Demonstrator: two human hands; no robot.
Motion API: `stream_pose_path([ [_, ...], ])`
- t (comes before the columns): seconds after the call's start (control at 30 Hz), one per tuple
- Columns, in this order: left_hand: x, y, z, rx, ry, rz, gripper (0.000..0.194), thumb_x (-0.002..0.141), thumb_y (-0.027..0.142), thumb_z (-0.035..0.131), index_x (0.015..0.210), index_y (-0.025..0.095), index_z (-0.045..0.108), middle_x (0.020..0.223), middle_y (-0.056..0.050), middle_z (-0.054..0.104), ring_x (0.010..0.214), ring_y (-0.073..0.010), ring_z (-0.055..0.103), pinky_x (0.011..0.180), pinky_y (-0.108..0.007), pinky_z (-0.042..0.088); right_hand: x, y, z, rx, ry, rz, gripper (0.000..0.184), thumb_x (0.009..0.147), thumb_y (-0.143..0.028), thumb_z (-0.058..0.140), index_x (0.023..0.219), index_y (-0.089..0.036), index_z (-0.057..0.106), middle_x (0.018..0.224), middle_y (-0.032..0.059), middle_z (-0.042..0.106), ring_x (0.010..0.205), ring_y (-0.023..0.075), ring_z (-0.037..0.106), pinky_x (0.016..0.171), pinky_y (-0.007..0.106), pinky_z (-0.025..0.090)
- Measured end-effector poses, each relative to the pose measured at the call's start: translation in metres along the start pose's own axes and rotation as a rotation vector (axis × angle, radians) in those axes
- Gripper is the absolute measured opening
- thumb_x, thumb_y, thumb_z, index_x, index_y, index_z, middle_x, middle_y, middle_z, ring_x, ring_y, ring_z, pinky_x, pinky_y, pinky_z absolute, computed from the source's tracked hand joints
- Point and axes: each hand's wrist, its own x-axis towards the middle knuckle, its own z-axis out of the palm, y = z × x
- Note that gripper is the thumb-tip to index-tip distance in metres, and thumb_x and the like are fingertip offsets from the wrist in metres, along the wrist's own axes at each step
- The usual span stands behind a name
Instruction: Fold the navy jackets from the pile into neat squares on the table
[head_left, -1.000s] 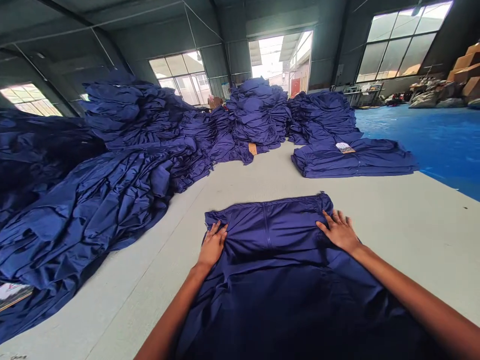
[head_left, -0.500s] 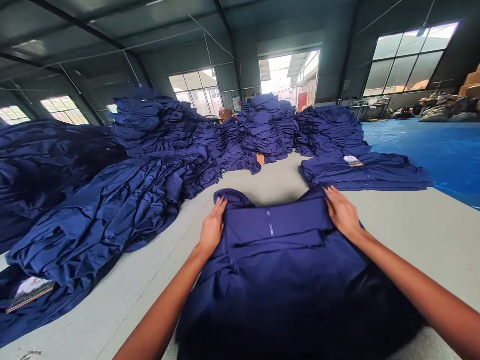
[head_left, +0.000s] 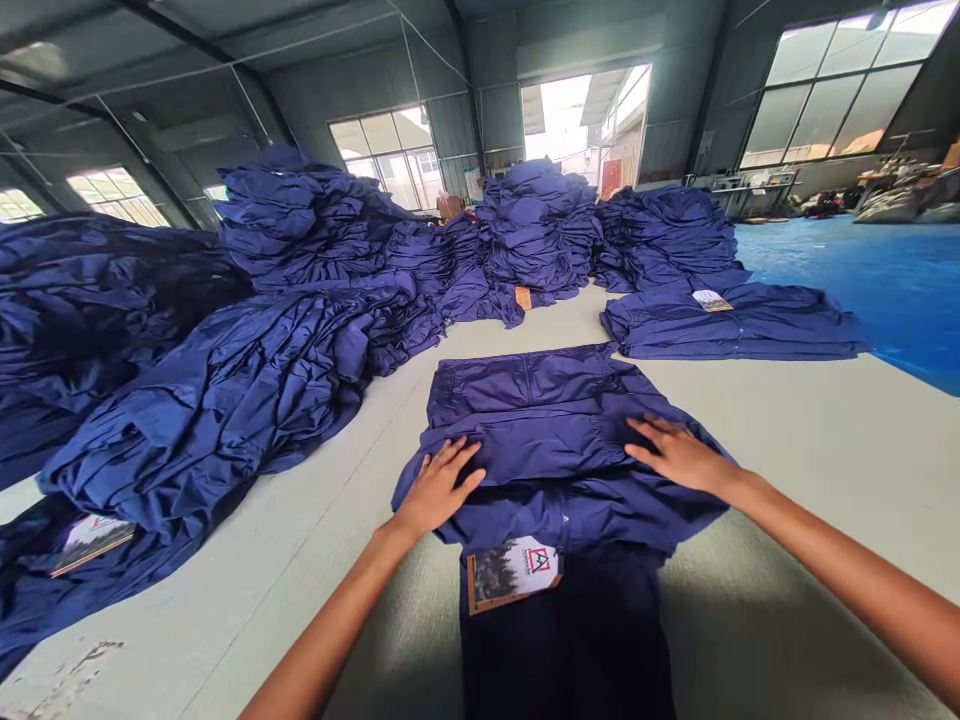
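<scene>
Navy cloth of a zipped garment [head_left: 540, 420] lies flat in front of you on the pale grey table [head_left: 825, 480], its upper part doubled over into a wide folded band. Your left hand [head_left: 439, 487] rests palm down on the left end of that band, open with the fingers spread, and has hold of nothing. Your right hand [head_left: 679, 455] lies the same way on the band's right side, open and flat, its fingers pressing on the cloth without gripping it. Below the band, the garment's lower length runs toward you into shadow, with a card hang tag [head_left: 514, 572] lying on it, just below and between your hands. Beyond the garment, a low folded stack of navy garments [head_left: 735, 325] sits on the table to your right, a small card tag [head_left: 712, 300] on top. Large heaped piles of navy garments [head_left: 210, 350] fill the table's left side and far end, and a blue floor covering [head_left: 847, 280] spreads off to the right.
</scene>
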Motion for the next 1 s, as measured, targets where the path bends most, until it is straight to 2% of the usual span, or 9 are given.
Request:
stream_pose_path([
  [0.1, -0.017, -0.008, 0.026, 0.066, -0.007, 0.022, 0.058, 0.098, 0.056, 0.036, 0.151, 0.033, 0.035, 0.161, -0.001, 0.029, 0.150, -0.0248, 0.019, 0.122, -0.054, 0.010, -0.025, 0.012, 0.028, -0.074, -0.082, -0.023, 0.074, 0.092, -0.069, 0.035, 0.156, -0.031, 0.030, 0.163, 0.0056, 0.021, 0.150, 0.0282, 0.018, 0.119, 0.056, 0.016],
  [0.23, -0.003, -0.014, 0.036, 0.101, 0.032, 0.043, 0.059, 0.099, 0.057, 0.035, 0.153, 0.034, 0.032, 0.162, 0.000, 0.026, 0.150, -0.0250, 0.018, 0.122, -0.055, 0.011, -0.019, 0.018, 0.036, -0.107, -0.040, -0.041, 0.076, 0.092, -0.072, 0.027, 0.157, -0.033, 0.024, 0.165, 0.0014, 0.016, 0.151, 0.0252, 0.013, 0.120, 0.054, 0.012],
  [0.47, 0.021, -0.002, 0.030, 0.121, 0.049, -0.029, 0.055, 0.100, 0.050, 0.039, 0.151, 0.030, 0.037, 0.158, -0.003, 0.034, 0.149, -0.0241, 0.025, 0.122, -0.052, 0.013, 0.006, 0.015, 0.025, -0.115, -0.070, 0.009, 0.066, 0.097, -0.061, 0.030, 0.156, -0.032, 0.028, 0.164, 0.0024, 0.021, 0.150, 0.0246, 0.017, 0.120, 0.055, 0.015],
  [0.57, 0.020, 0.007, 0.027, 0.117, 0.098, -0.043, 0.050, 0.099, 0.051, 0.040, 0.144, 0.030, 0.048, 0.151, -0.005, 0.048, 0.142, -0.0243, 0.038, 0.121, -0.050, 0.019, 0.011, 0.000, 0.022, -0.163, -0.070, 0.062, 0.063, 0.097, -0.051, 0.037, 0.155, -0.027, 0.033, 0.160, 0.0094, 0.031, 0.148, 0.0302, 0.025, 0.116, 0.063, 0.013],
  [0.63, 0.021, 0.015, 0.024, 0.095, 0.122, -0.088, 0.045, 0.098, 0.051, 0.043, 0.136, 0.030, 0.057, 0.142, -0.006, 0.057, 0.134, -0.0252, 0.049, 0.119, -0.048, 0.023, 0.016, -0.013, 0.022, -0.154, -0.007, 0.080, 0.062, 0.098, -0.050, 0.034, 0.153, -0.022, 0.036, 0.161, 0.0114, 0.029, 0.148, 0.0323, 0.021, 0.116, 0.065, 0.011],
  [0.7, 0.025, 0.022, 0.019, 0.070, 0.121, -0.152, 0.037, 0.098, 0.044, 0.047, 0.126, 0.028, 0.065, 0.132, -0.008, 0.064, 0.124, -0.0263, 0.058, 0.115, -0.045, 0.032, 0.024, -0.025, 0.024, -0.079, 0.066, 0.060, 0.060, 0.101, -0.049, 0.022, 0.154, -0.022, 0.035, 0.164, 0.0059, 0.021, 0.151, 0.0284, 0.013, 0.118, 0.061, 0.011],
  [0.77, 0.029, 0.026, 0.015, 0.048, 0.107, -0.213, 0.032, 0.098, 0.038, 0.048, 0.115, 0.026, 0.071, 0.117, -0.011, 0.072, 0.111, -0.0278, 0.066, 0.104, -0.041, 0.044, 0.033, -0.033, 0.027, -0.008, 0.066, 0.045, 0.060, 0.102, -0.048, 0.012, 0.154, -0.027, 0.034, 0.163, 0.0001, 0.022, 0.151, 0.0243, 0.012, 0.119, 0.060, 0.010],
  [0.9, 0.034, 0.016, 0.006, -0.008, 0.175, -0.298, 0.035, 0.101, 0.037, 0.041, 0.109, 0.022, 0.071, 0.098, -0.012, 0.076, 0.096, -0.0271, 0.072, 0.086, -0.034, 0.052, 0.044, -0.041, 0.032, -0.074, 0.014, 0.064, 0.064, 0.099, -0.061, 0.022, 0.154, -0.030, 0.034, 0.158, 0.0033, 0.035, 0.149, 0.0345, 0.019, 0.112, 0.072, 0.002],
  [1.0, 0.031, 0.001, -0.002, -0.075, 0.284, -0.310, 0.035, 0.103, 0.035, 0.036, 0.116, 0.021, 0.066, 0.104, -0.011, 0.075, 0.101, -0.0245, 0.071, 0.088, -0.031, 0.051, 0.043, -0.053, 0.032, -0.198, 0.083, -0.102, 0.065, 0.094, -0.065, 0.036, 0.146, -0.027, 0.050, 0.159, 0.0062, 0.034, 0.148, 0.0405, 0.014, 0.112, 0.070, -0.005],
])
